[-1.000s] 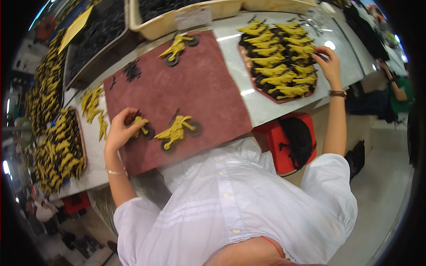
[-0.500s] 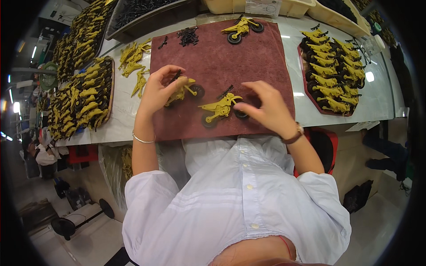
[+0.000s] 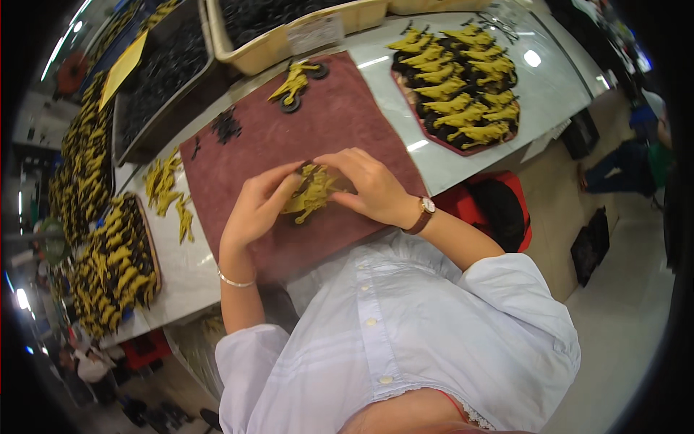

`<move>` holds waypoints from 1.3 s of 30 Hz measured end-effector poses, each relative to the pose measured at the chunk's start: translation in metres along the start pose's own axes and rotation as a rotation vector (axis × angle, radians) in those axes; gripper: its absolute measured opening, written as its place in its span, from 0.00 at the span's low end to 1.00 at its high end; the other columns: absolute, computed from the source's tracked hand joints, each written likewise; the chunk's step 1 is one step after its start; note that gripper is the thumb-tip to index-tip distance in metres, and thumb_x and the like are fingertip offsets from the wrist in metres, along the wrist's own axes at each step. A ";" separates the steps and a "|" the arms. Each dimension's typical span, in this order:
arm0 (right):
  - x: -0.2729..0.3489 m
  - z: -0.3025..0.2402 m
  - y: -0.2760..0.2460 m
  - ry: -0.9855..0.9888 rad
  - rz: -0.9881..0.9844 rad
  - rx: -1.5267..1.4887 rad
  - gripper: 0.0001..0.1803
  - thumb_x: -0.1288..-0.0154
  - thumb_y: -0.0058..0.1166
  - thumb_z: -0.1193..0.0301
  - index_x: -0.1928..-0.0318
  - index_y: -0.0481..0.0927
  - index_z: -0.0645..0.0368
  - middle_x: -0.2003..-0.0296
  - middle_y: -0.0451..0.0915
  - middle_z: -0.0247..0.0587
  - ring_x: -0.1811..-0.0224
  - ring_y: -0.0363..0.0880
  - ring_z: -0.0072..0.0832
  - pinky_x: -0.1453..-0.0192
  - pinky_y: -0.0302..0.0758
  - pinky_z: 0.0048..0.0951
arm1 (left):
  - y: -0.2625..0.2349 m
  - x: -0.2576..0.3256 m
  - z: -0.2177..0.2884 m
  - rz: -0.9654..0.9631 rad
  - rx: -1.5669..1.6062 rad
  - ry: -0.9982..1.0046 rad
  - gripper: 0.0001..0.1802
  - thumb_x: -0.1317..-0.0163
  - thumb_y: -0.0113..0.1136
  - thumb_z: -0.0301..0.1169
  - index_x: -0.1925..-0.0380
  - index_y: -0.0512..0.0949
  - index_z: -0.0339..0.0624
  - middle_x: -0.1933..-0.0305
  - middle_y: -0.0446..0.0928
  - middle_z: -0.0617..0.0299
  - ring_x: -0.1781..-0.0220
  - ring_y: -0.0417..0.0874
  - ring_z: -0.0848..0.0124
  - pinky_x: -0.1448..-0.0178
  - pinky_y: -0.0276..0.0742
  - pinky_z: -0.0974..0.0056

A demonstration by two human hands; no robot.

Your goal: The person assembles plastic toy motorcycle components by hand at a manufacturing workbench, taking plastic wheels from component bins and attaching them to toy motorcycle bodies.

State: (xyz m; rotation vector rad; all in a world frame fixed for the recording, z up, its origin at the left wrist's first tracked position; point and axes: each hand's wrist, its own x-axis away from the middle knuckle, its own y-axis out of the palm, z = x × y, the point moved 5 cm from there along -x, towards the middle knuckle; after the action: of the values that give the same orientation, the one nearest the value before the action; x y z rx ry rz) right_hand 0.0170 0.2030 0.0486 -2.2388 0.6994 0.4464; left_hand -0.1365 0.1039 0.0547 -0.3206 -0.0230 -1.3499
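Yellow toy motorcycles [image 3: 312, 194] with dark parts are bunched together between my hands over the dark red cloth [image 3: 253, 163]. My left hand [image 3: 262, 202] closes on them from the left, fingers and thumb curved round that side. From the right my right hand [image 3: 370, 186] grips them, with fingertips at the top and thumb lower down. Fingers and blur hide much of the toys, so I cannot make out exactly which one each hand holds. Another toy motorcycle [image 3: 293, 87] with black wheels lies at the cloth's far edge.
Small black parts [image 3: 226, 125] are heaped on the cloth's far left. Loose yellow bodies [image 3: 163, 181] lie beside it. Trays of motorcycles stand right [image 3: 473, 148] and left [image 3: 116, 267]. Behind are a grey bin [image 3: 170, 119] and a cream bin [image 3: 267, 54], both with black parts.
My hands have come together, and the two motorcycles that were apart are now bunched between them. The whole view has turned, tilting the cloth and table.
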 end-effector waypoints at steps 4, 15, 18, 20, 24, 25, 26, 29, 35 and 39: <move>0.008 0.012 -0.025 0.037 0.028 -0.047 0.29 0.53 0.63 0.79 0.46 0.74 0.60 0.57 0.77 0.44 0.56 0.77 0.41 0.51 0.75 0.37 | 0.011 -0.002 0.012 -0.139 -0.229 0.181 0.30 0.40 0.63 0.26 0.37 0.66 0.34 0.50 0.80 0.53 0.52 0.79 0.73 0.47 0.74 0.68; 0.048 0.108 -0.295 0.257 0.444 0.124 0.32 0.51 0.67 0.81 0.43 0.75 0.54 0.57 0.78 0.33 0.51 0.78 0.23 0.49 0.79 0.28 | 0.002 -0.010 -0.023 0.014 -0.174 0.050 0.27 0.40 0.61 0.21 0.40 0.68 0.29 0.51 0.79 0.54 0.49 0.79 0.70 0.43 0.73 0.66; 0.059 0.154 -0.325 0.355 0.363 0.087 0.32 0.50 0.67 0.80 0.42 0.74 0.52 0.56 0.77 0.33 0.52 0.77 0.23 0.48 0.78 0.27 | 0.004 -0.014 -0.018 0.020 -0.141 0.035 0.26 0.40 0.59 0.20 0.41 0.68 0.28 0.50 0.79 0.55 0.48 0.78 0.70 0.42 0.73 0.66; 0.062 0.174 -0.322 0.455 0.197 0.036 0.33 0.50 0.67 0.79 0.41 0.74 0.51 0.56 0.77 0.33 0.52 0.76 0.23 0.48 0.78 0.27 | 0.007 -0.017 -0.013 0.022 -0.142 0.018 0.24 0.39 0.58 0.20 0.41 0.69 0.28 0.50 0.79 0.56 0.48 0.78 0.71 0.43 0.73 0.66; 0.062 0.183 -0.325 0.434 0.140 0.166 0.30 0.49 0.66 0.77 0.42 0.76 0.50 0.56 0.79 0.34 0.51 0.77 0.25 0.48 0.77 0.29 | 0.008 -0.022 -0.019 0.038 -0.106 -0.017 0.23 0.38 0.57 0.20 0.41 0.69 0.29 0.50 0.78 0.57 0.49 0.78 0.72 0.43 0.74 0.67; 0.062 0.184 -0.324 0.436 0.142 0.163 0.30 0.49 0.66 0.77 0.42 0.76 0.50 0.56 0.79 0.34 0.51 0.77 0.25 0.48 0.77 0.29 | 0.009 -0.024 -0.020 0.039 -0.098 -0.021 0.23 0.38 0.57 0.20 0.41 0.69 0.29 0.50 0.78 0.57 0.49 0.78 0.72 0.43 0.74 0.67; 0.062 0.182 -0.322 0.441 0.164 0.138 0.30 0.49 0.66 0.77 0.42 0.77 0.49 0.57 0.79 0.34 0.51 0.78 0.25 0.47 0.77 0.29 | 0.010 -0.025 -0.020 0.040 -0.090 -0.025 0.23 0.37 0.56 0.20 0.41 0.69 0.29 0.50 0.78 0.58 0.49 0.78 0.72 0.43 0.74 0.67; 0.058 0.177 -0.325 0.409 0.210 0.151 0.30 0.48 0.66 0.77 0.42 0.76 0.50 0.57 0.79 0.33 0.51 0.77 0.24 0.46 0.76 0.29 | 0.011 -0.030 -0.018 0.030 -0.109 -0.022 0.23 0.37 0.56 0.20 0.42 0.69 0.29 0.50 0.78 0.58 0.50 0.78 0.73 0.43 0.74 0.68; 0.056 0.174 -0.320 0.407 0.156 0.234 0.29 0.47 0.64 0.78 0.41 0.76 0.50 0.56 0.80 0.33 0.52 0.78 0.24 0.45 0.76 0.30 | 0.012 -0.037 -0.016 0.020 -0.126 -0.009 0.22 0.36 0.55 0.21 0.42 0.70 0.29 0.52 0.79 0.60 0.51 0.77 0.75 0.45 0.73 0.69; 0.069 0.183 -0.320 0.502 0.115 0.149 0.28 0.44 0.60 0.78 0.41 0.75 0.49 0.55 0.80 0.34 0.51 0.79 0.25 0.45 0.76 0.31 | 0.011 -0.038 -0.018 0.022 -0.104 -0.020 0.21 0.36 0.55 0.21 0.42 0.70 0.29 0.53 0.79 0.60 0.52 0.77 0.75 0.45 0.73 0.69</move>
State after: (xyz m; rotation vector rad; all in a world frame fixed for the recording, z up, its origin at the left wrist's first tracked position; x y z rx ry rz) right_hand 0.2459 0.4997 0.0659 -2.1879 1.0827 -0.1238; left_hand -0.1371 0.1380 0.0278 -0.4205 0.0342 -1.3284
